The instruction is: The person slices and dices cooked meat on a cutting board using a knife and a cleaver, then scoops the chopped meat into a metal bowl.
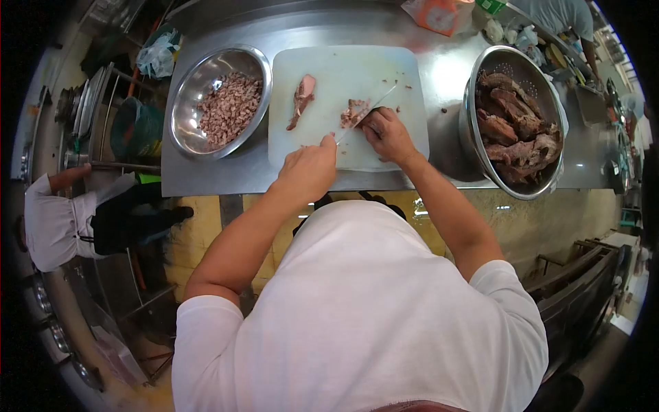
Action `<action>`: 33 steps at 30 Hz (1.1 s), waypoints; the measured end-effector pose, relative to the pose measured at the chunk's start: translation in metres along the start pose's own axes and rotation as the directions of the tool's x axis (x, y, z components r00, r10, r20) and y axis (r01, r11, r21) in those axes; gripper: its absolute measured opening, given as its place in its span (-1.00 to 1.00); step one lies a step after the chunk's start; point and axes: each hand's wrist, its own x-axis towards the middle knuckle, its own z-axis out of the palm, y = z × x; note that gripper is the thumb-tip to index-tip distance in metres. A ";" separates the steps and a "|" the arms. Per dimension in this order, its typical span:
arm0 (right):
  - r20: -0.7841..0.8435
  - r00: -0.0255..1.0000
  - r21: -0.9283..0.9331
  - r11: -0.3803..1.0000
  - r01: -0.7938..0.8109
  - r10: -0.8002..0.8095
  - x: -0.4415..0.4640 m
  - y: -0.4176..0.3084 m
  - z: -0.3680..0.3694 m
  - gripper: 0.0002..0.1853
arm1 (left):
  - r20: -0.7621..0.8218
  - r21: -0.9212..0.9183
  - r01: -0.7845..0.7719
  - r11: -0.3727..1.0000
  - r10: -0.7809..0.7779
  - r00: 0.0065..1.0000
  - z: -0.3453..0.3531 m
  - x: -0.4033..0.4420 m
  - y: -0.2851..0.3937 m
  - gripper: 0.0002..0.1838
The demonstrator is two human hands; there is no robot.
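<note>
Knife (376,101) in left hand (312,167) – fingers closed round handle, blade slanting ahead and right, passing just beside the right fingertips. Right hand (388,134) curled, fingertips down at the chopped meat (353,112); can't tell if gripping or only pressing. Chopped meat just left of right fingertips, ahead of left hand, on the cutting board (384,65) under both. Another meat piece (302,99) farther ahead of left hand, same board. Bowl (199,79) of diced meat (230,110) left of left hand; colander (469,117) of big chunks (515,127) right of right hand – all on metal table (446,75).
</note>
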 end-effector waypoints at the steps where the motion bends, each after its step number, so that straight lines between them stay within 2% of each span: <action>1: -0.005 1.000 0.010 1.000 0.017 -0.017 -0.001 0.001 0.001 -0.79 | -0.026 -0.003 -0.012 1.000 0.012 1.000 0.012 0.006 -0.003 -0.82; 6: -0.008 0.999 0.014 0.999 0.051 -0.051 0.004 -0.005 -0.001 -0.80 | -0.127 -0.029 -0.041 0.999 0.037 0.991 0.016 0.038 -0.005 -0.73; 9: -0.057 0.998 0.016 0.999 0.036 -0.035 0.001 -0.003 0.000 -0.81 | -0.042 -0.005 -0.043 0.999 0.043 0.998 -0.004 0.010 -0.002 -0.75; 12: 0.002 1.000 0.023 0.999 0.023 -0.023 -0.004 -0.005 0.001 -0.82 | 0.002 -0.051 0.018 0.999 -0.018 1.000 0.016 0.010 -0.007 -0.76; 14: -0.030 1.000 0.016 1.000 0.005 -0.005 -0.001 -0.003 0.002 -0.83 | -0.093 -0.017 -0.046 0.999 0.044 0.995 0.026 0.039 -0.004 -0.75; 17: -0.030 1.000 0.031 0.999 -0.007 0.008 -0.001 -0.003 0.003 -0.84 | -0.128 -0.007 -0.089 0.996 0.088 0.988 0.005 0.037 0.000 -0.76; 21: -0.066 0.997 0.061 0.998 -0.032 0.035 -0.006 -0.005 0.003 -0.83 | 0.010 -0.011 -0.021 1.000 0.021 1.000 -0.001 0.009 -0.003 -0.77; 24: -0.052 0.998 0.007 1.000 -0.025 0.025 0.000 -0.004 0.002 -0.83 | -0.070 -0.010 -0.032 0.999 0.031 0.997 0.021 0.038 -0.006 -0.78; 26: 0.016 0.999 0.050 0.998 -0.036 0.035 -0.002 -0.007 -0.004 -0.80 | -0.181 -0.066 -0.093 0.993 0.080 0.980 0.021 0.053 -0.007 -0.78; 27: 0.021 0.999 0.052 0.998 -0.028 0.027 0.000 -0.012 -0.008 -0.80 | -0.187 -0.069 -0.087 0.994 0.073 0.980 0.016 0.047 -0.008 -0.78; 30: 0.039 0.997 0.010 0.998 -0.065 0.065 -0.002 -0.018 -0.016 -0.75 | -0.125 -0.019 -0.123 0.992 0.120 0.985 -0.005 0.013 -0.004 -0.79; 32: 0.054 0.998 -0.010 1.000 -0.013 0.013 -0.003 -0.012 -0.015 -0.70 | 0.005 0.027 -0.068 0.997 0.068 0.998 -0.011 -0.005 -0.002 -0.78; 33: 0.056 0.998 -0.010 1.000 -0.016 0.017 -0.004 -0.009 -0.014 -0.70 | 0.008 0.026 -0.069 0.997 0.068 0.998 0.000 0.003 -0.003 -0.78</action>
